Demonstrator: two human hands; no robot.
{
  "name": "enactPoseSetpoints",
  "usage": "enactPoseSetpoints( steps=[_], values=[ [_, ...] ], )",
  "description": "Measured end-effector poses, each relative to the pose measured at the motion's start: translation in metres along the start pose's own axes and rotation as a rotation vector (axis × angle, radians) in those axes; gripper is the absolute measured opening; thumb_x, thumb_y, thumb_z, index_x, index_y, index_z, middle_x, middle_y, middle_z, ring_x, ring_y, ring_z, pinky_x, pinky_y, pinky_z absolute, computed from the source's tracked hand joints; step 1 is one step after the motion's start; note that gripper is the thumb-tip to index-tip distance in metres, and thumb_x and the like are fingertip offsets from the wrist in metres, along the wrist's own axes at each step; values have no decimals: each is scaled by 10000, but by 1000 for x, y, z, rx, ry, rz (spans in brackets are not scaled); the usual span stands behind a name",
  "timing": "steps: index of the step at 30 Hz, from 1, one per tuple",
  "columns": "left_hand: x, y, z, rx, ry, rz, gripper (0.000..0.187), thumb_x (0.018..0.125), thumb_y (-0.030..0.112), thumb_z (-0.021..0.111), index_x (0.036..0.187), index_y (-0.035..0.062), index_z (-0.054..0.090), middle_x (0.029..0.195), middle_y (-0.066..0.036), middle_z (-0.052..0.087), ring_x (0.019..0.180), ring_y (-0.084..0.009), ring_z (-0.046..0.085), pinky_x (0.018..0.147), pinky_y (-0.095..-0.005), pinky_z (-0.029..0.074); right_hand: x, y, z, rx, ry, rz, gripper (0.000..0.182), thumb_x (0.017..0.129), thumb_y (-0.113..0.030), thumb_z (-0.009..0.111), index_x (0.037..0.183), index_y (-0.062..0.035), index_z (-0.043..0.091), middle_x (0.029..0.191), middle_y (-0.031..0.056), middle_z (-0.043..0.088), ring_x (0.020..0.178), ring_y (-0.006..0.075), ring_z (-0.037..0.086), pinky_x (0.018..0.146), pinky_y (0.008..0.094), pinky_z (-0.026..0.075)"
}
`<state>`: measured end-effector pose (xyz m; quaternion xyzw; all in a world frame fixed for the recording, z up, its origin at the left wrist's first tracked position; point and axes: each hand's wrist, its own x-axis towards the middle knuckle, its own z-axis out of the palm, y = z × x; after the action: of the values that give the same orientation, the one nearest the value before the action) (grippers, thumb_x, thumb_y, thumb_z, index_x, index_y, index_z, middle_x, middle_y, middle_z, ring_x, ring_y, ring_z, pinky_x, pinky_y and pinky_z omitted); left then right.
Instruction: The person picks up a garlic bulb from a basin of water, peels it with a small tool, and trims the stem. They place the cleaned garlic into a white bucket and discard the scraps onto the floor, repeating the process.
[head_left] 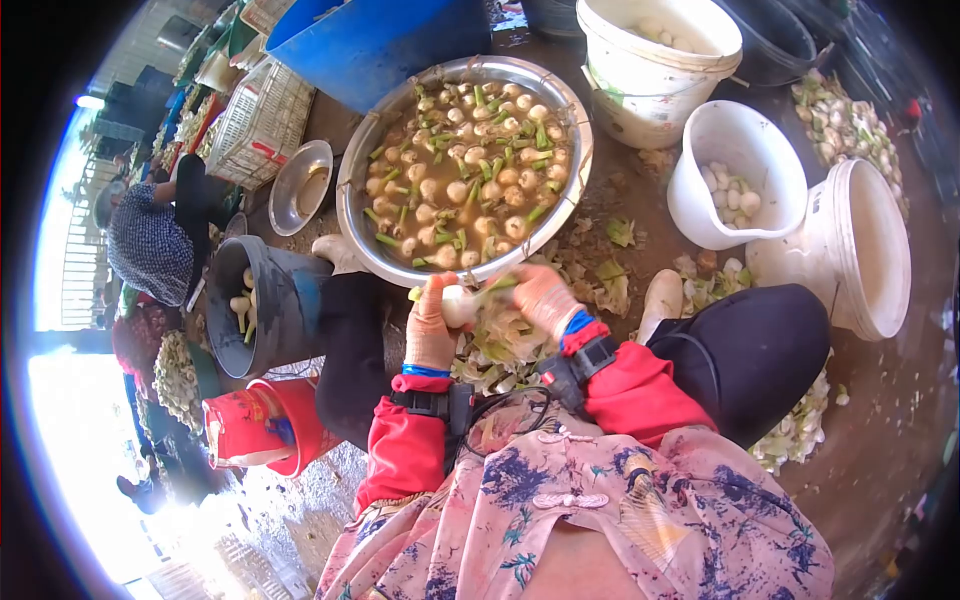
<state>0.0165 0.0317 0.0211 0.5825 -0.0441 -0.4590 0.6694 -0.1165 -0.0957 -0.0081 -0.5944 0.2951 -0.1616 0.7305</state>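
In front of me, my left hand (430,332), in a light orange glove, is closed around a white onion (460,306). A green stalk (497,287) extends from the bulb towards my right hand (546,302), also gloved. Its fingers are curled by the stalk and smeared by motion, so I cannot make out what they grip. Just beyond both hands stands a wide metal basin (582,150) of brown water, full of floating onions with short green stalks (470,180). Loose peelings (500,345) lie on the ground beneath my hands.
White buckets (655,110) stand at the right, one with peeled bulbs (730,195). To the left are a grey bucket (290,310), a red bucket (300,425), a metal bowl (290,205) and a white crate (262,125). A blue tub (375,45) stands behind the basin. Another person (150,240) sits far left.
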Motion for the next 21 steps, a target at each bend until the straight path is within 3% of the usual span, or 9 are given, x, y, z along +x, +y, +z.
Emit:
enactPoseSetpoints(
  steps=[4,6,8,10,11,12,14,18,21],
  values=[
    [-22,6,-8,-111,-144,-124,547,845,541,635,1121,70,599,960,-85,639,776,-178,643,571,-284,543,6,23,-41,299,313,162,200,815,-90,644,1006,-86,703,829,24,676,700,125,606,666,250,486],
    [-29,8,-7,-191,-72,-67,611,840,552,630,1194,58,570,1032,-95,625,808,-200,645,609,-296,567,15,50,-48,158,330,252,226,830,-131,618,1039,-91,695,883,72,694,771,181,645,718,283,508],
    [-28,10,-17,-186,-68,-91,582,863,480,644,1257,66,536,1057,-99,621,840,-206,642,633,-309,582,20,65,-47,-890,-75,24,360,815,-126,582,1167,-104,653,865,101,680,739,190,623,739,293,507],
    [-22,3,-25,-85,-129,-45,560,877,399,657,1308,78,499,1153,-108,582,938,-214,626,641,-313,579,5,38,-21,-740,-68,51,452,813,-171,578,1264,-156,597,990,144,670,862,220,632,809,298,492],
    [-23,3,-23,-36,-96,-29,586,873,303,681,1361,81,444,1239,-114,533,1046,-217,582,762,-327,550,2,8,-14,-557,-191,243,489,820,-112,588,1308,-125,556,1108,128,653,957,186,621,820,262,480],
    [-21,-3,-25,-34,-101,-33,586,873,303,681,1361,81,444,1239,-114,533,1046,-217,582,762,-327,550,4,11,-6,-556,-185,245,489,820,-112,588,1308,-125,556,1108,128,653,957,186,621,820,262,480],
    [-12,-19,-27,283,-33,175,632,848,270,715,1363,67,410,1220,-93,520,1085,-216,542,899,-349,479,2,17,10,-85,-144,-14,485,820,7,562,1296,-83,559,1124,84,645,971,152,607,811,239,478],
    [-16,-11,-9,548,-84,243,557,837,214,719,1278,37,429,1228,-79,494,1103,-190,496,949,-337,431,2,8,32,121,-38,28,380,898,-41,547,1278,-43,559,1058,103,652,903,138,595,812,262,474],
    [-14,-5,-8,128,-116,154,410,877,273,669,1172,29,524,1182,-101,553,1100,-236,538,927,-363,460,-1,-11,30,365,31,41,349,902,0,532,1248,-14,570,1051,82,648,919,146,596,810,272,480]
  ],
)
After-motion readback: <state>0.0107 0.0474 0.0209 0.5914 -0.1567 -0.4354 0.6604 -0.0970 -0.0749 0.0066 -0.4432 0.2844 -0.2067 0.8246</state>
